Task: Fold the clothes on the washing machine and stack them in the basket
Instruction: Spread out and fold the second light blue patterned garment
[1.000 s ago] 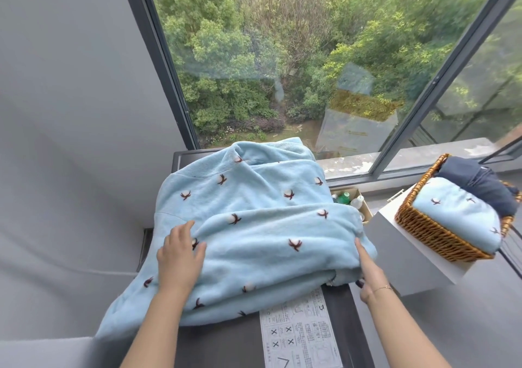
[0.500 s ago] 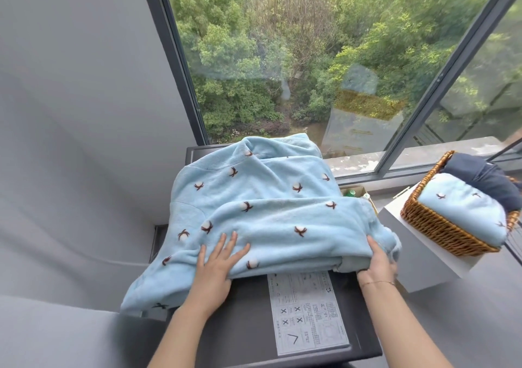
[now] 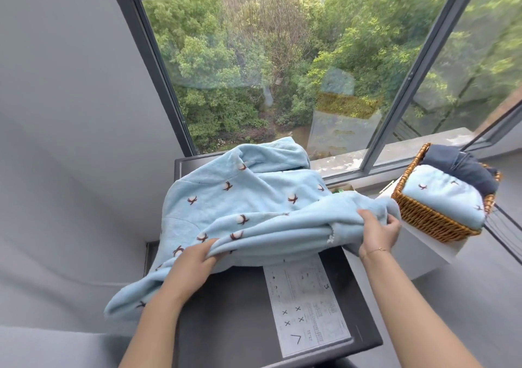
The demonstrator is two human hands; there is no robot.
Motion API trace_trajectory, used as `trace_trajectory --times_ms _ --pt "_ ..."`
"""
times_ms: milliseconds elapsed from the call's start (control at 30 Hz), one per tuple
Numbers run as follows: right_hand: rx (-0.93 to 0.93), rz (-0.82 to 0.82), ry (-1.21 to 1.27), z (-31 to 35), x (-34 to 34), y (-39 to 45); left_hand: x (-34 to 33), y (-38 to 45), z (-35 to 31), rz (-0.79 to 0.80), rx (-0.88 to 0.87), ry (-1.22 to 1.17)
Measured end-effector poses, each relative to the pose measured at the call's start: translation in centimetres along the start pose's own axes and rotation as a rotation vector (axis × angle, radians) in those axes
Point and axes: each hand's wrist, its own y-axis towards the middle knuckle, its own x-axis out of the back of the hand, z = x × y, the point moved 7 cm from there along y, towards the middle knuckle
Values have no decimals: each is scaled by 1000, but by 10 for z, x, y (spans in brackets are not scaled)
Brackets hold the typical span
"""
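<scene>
The fingers of the left hand (image 3: 192, 260) are curled under the near hem of the pale blue fleece garment (image 3: 248, 206) with the thumb on top, pinching a fold of it and holding it a little off the washing machine (image 3: 234, 311). The fingers of the right hand (image 3: 377, 233) are closed round a bunched end of the same cloth, gathered at the machine's right edge. Between the two hands the hem hangs in a soft sagging line; beyond the fingers the rest of the garment lies heaped across the back half of the dark lid, up against the window frame (image 3: 158, 65), with what looks like a hood crumpled at the far side. Out past the left hand a sleeve or corner trails off the machine's left edge. The fabric looks thick and plushy, dotted with small brown-and-white cotton sprigs, and it is doubled over itself once but far from a tidy packet. Just beneath the right hand, a white printed label (image 3: 308, 305) is stuck on the lid. Off to the right of the right hand, well apart, the wicker basket (image 3: 429, 220) sits on a white stand, already holding a folded piece in matching blue fleece and a folded dark navy item behind it. So I'd judge the job well along: two pieces are stacked, and this one needs its folds finished before it joins them.
</scene>
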Motion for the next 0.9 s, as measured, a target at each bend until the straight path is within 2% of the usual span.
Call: trace_trajectory --times_ms 67,200,367,467,533,600,633,733,767,800,833,867,900 --pt "26 51 -46 27 -27 -3 13 7 2 -28 45 -78" --pt "71 182 38 76 -83 -16 34 6 -6 -42 106 -208" --pt "96 245 325 121 -100 -43 61 -2 -11 -87 75 -269" --pt "95 93 520 109 -62 -40 54 -13 -23 58 47 -281" --pt "50 -52 559 71 -23 -28 32 -25 -25 275 104 -258" --pt "-59 -275 421 8 29 -9 8 -31 -17 419 189 -214" --pt "-153 -314 336 -21 50 -4 0 -28 -12 394 204 -200" --pt "-388 -57 39 -115 71 30 -11 -5 -7 -3 104 -108" --pt "-419 -29 3 -120 69 25 -22 1 -6 -57 55 -30" --pt "-409 -48 -85 -118 69 19 -37 5 -6 -48 19 103" --pt "-316 -115 -219 -103 71 10 -53 8 0 -38 -5 274" --pt "-170 -138 -340 -81 63 4 -66 10 9 -30 -31 402" --pt "17 -94 -458 -55 50 -5 -76 10 17 -19 -51 479"
